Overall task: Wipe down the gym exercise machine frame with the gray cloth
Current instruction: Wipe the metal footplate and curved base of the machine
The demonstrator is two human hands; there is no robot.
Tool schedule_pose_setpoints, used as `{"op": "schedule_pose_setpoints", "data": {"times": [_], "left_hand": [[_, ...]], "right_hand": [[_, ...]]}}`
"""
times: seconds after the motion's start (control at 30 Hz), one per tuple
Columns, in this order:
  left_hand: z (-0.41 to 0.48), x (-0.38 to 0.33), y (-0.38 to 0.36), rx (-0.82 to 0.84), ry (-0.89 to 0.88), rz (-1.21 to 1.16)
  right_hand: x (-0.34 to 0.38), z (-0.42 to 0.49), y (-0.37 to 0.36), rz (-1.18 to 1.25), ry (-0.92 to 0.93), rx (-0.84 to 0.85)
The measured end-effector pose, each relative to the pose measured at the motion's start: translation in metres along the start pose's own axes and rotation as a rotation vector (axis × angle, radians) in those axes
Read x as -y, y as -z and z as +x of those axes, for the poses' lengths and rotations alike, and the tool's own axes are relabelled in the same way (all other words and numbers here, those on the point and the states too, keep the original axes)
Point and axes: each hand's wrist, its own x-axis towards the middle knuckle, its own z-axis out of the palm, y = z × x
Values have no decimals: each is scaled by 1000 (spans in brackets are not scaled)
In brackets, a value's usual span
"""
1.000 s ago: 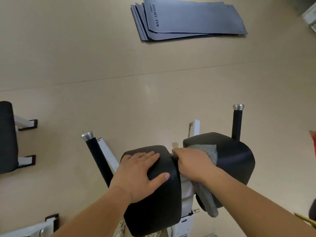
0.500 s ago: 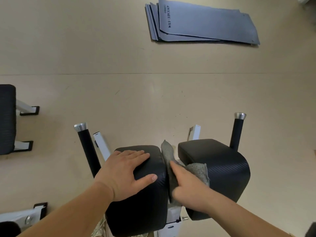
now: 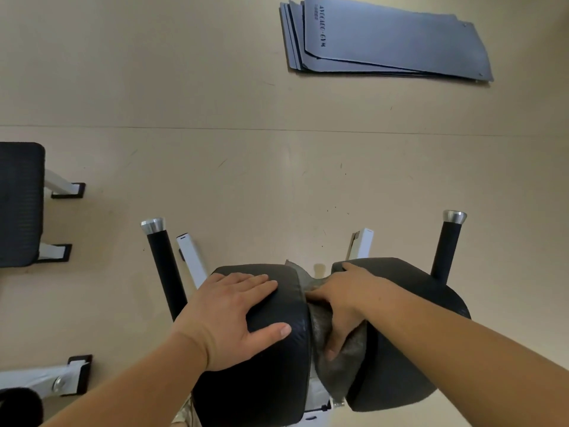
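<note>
The gym machine shows two black arm pads, a left pad (image 3: 271, 359) and a right pad (image 3: 409, 349), with a white frame (image 3: 317, 392) between them. My left hand (image 3: 229, 315) rests flat on the left pad, fingers spread. My right hand (image 3: 345, 303) reaches down into the gap between the pads and holds the gray cloth (image 3: 341, 362) there, fingers curled round it. The cloth bunches in the gap, one tip sticking up at the far end. Black handles with silver caps stand at the left (image 3: 160, 263) and right (image 3: 446, 245).
Several gray exercise mats (image 3: 388, 38) lie stacked on the beige floor at the far right. Another black padded bench (image 3: 20, 204) on white legs stands at the left edge. A white frame foot (image 3: 55, 380) lies at the lower left.
My right hand has pushed the cloth from the right pad's top down into the gap and moved forward along it. The left hand has stayed on its pad.
</note>
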Motion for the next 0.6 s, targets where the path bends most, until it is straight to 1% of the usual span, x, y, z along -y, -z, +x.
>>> {"op": "schedule_pose_setpoints", "data": {"times": [0.1, 0.17, 0.33, 0.4, 0.5, 0.6], "left_hand": [[0, 0, 0, -6, -3, -3], [-1, 0, 0, -6, -5, 4], [-1, -1, 1, 7, -12, 25], [0, -1, 1, 1, -8, 34], [1, -1, 0, -7, -10, 42], [1, 0, 0, -11, -6, 47]], "right_hand": [[6, 6, 4, -34, -27, 12], [7, -2, -1, -70, -17, -13], [-1, -40, -30, -65, 132, -136], [-6, -40, -25, -41, 131, -104], [-4, -19, -6, -10, 76, 0], [2, -3, 8, 32, 38, 30]]}}
